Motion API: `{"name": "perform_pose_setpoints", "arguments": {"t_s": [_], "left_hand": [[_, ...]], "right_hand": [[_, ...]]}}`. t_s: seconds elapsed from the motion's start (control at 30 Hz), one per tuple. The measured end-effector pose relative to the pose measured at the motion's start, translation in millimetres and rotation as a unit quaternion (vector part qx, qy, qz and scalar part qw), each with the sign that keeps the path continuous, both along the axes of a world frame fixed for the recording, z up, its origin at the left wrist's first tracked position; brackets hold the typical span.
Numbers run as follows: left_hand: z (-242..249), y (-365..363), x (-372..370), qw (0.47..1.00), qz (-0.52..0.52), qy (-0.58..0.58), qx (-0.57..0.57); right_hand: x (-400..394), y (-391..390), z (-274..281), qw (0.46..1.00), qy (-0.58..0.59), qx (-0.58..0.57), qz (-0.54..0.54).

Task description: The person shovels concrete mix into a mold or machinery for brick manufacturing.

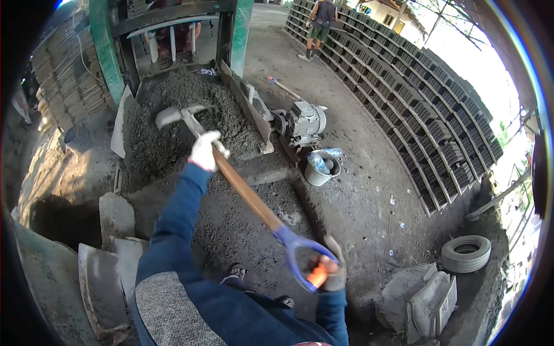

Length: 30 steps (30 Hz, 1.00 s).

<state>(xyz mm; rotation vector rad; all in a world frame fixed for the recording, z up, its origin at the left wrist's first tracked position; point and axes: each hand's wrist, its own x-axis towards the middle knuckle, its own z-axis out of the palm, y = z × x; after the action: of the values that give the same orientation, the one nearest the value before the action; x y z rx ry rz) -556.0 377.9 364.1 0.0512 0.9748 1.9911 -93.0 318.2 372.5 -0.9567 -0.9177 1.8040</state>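
Note:
A shovel (pixel 248 193) with a wooden shaft and a blue D-handle slants across the middle of the view. My left hand (pixel 205 151), in a white glove, is wrapped round the shaft close to the metal head. At the other end my right hand (pixel 334 272), in a greyish glove, is closed at the orange grip of the D-handle, thumb pointing up. The shovel's metal head (pixel 173 117) overlaps a heap of dark, damp mix (pixel 231 124) lying between low side boards under a green frame.
An electric motor (pixel 307 121) stands right of the heap, beside a bucket (pixel 318 176) holding plastic bottles. Racks of grey blocks (pixel 398 86) line the right, where a person (pixel 321 29) stands. A tyre (pixel 466 254) and cement-coloured sacks (pixel 418 300) lie lower right; curved sheets (pixel 103 282) lean lower left.

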Motion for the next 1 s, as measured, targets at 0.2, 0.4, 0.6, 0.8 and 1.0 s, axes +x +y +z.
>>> {"name": "perform_pose_setpoints", "arguments": {"t_s": [0.2, 0.4, 0.6, 0.8, 1.0], "left_hand": [[-20.8, -36.4, 185.2, 0.989, -0.118, -0.055, 0.067], [-25.3, -50.6, 321.7, 0.977, -0.187, -0.09, 0.05], [-43.4, -49.4, 343.7, 0.98, -0.188, -0.068, 0.014], [-71.7, -5.0, 202.5, 0.983, -0.175, 0.009, 0.061], [-64.9, 37.7, 24.9, 0.987, -0.151, 0.027, 0.048]], "right_hand": [[221.7, -13.9, -149.3, 0.981, -0.108, -0.158, -0.047], [364.0, -57.7, -140.9, 0.967, -0.058, -0.243, -0.052], [374.4, -47.1, -90.0, 0.966, -0.105, -0.236, -0.005], [200.7, -21.5, -78.8, 0.969, -0.186, -0.155, -0.037], [3.4, 6.6, -70.1, 0.987, -0.058, -0.15, -0.021]]}}
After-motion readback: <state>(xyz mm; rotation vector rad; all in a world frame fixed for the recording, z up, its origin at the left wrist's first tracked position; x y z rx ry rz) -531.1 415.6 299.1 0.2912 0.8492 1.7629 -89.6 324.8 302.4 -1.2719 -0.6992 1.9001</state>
